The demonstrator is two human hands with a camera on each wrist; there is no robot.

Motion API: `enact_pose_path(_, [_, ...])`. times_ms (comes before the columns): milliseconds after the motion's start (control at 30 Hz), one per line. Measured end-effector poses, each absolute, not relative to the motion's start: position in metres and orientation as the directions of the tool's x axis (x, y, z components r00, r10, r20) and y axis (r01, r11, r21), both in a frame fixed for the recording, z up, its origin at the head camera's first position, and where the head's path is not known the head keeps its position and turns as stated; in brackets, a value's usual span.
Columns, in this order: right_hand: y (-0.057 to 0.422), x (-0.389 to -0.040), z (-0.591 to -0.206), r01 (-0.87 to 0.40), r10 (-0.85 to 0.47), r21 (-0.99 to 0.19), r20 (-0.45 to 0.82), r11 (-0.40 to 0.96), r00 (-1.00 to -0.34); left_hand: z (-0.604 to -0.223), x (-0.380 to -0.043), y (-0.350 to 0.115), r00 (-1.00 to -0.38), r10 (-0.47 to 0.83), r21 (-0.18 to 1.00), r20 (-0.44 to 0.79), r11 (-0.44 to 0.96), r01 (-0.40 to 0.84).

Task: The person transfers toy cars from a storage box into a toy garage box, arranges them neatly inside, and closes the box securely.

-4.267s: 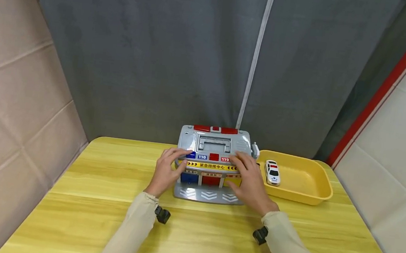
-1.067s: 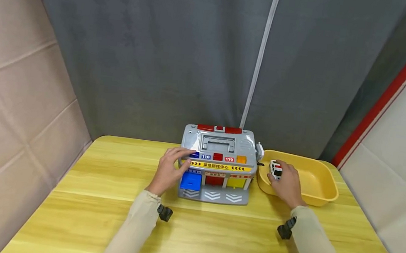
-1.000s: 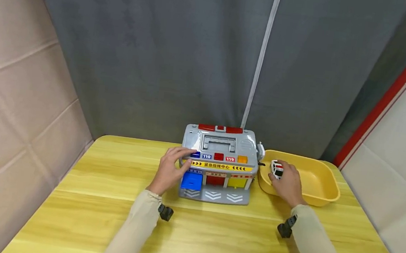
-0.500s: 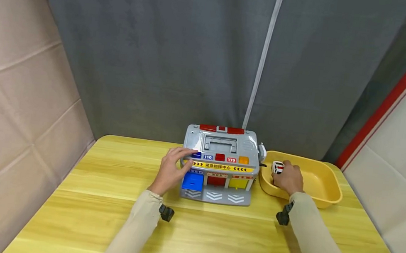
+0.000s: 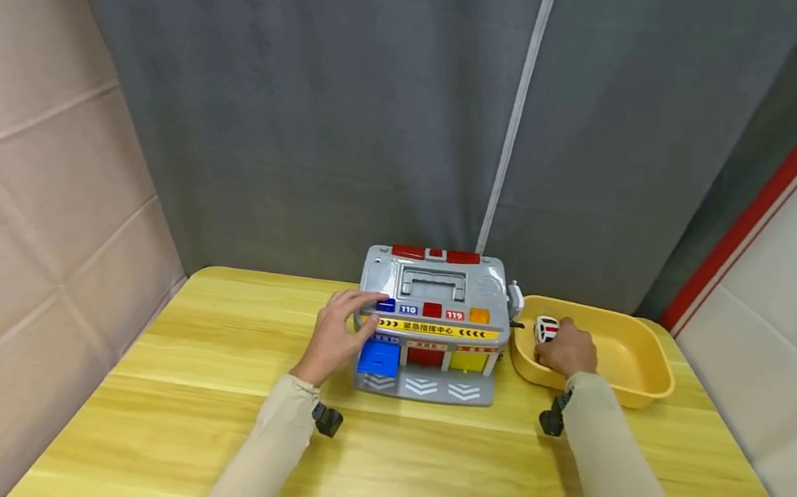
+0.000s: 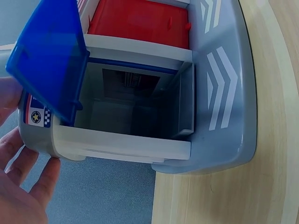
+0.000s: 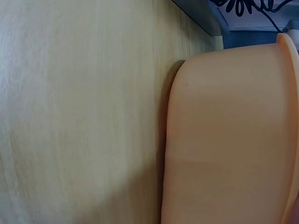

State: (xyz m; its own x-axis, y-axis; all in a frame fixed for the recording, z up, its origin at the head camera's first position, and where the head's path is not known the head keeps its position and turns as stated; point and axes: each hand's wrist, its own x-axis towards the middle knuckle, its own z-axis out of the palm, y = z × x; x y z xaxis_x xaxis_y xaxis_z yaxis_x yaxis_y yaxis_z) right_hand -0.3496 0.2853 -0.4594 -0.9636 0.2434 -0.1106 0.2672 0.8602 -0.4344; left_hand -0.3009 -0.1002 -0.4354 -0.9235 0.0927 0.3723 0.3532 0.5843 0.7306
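Note:
A grey toy rescue station (image 5: pixel 431 285) stands near the back of the table, with red, yellow and blue garage doors. My left hand (image 5: pixel 335 336) holds its front left corner, with the index finger by the blue button (image 5: pixel 386 304). The blue door (image 6: pixel 51 56) is raised, and the left wrist view shows the bay (image 6: pixel 126 102) behind it. At the left end of the yellow tray (image 5: pixel 624 373), my right hand (image 5: pixel 570 350) grips a white toy car (image 5: pixel 547 329) with red and black markings. Fingers partly cover the car; the right wrist view does not show it.
A white handset (image 5: pixel 514 299) hangs on the station's right side, with a dark coiled cord (image 7: pixel 252 6) below. A grey curtain (image 5: pixel 348 111) rises behind the wooden table (image 5: pixel 410 471). Pale fabric walls stand on both sides.
Since the oldest frame, the blue door has swung up and my right hand has moved from the station to the toy car. In the last second that hand and the car have turned slightly.

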Motion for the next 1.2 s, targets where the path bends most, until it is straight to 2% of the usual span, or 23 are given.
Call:
enact_pose_path(467, [0.291, -0.342, -0.457, 0.265, 0.251, -0.472, -0.093, 0.841, -0.963, -0.435, -0.303, -0.096, -0.935, 0.098, 0.744, 0.342, 0.579, 0.333])
enact_pose_path(1200, [0.283, -0.318, -0.445, 0.165, 0.313, -0.598, 0.152, 0.784, -0.938, -0.438, -0.303, -0.102, -0.933, 0.089, 0.741, 0.35, 0.583, 0.333])
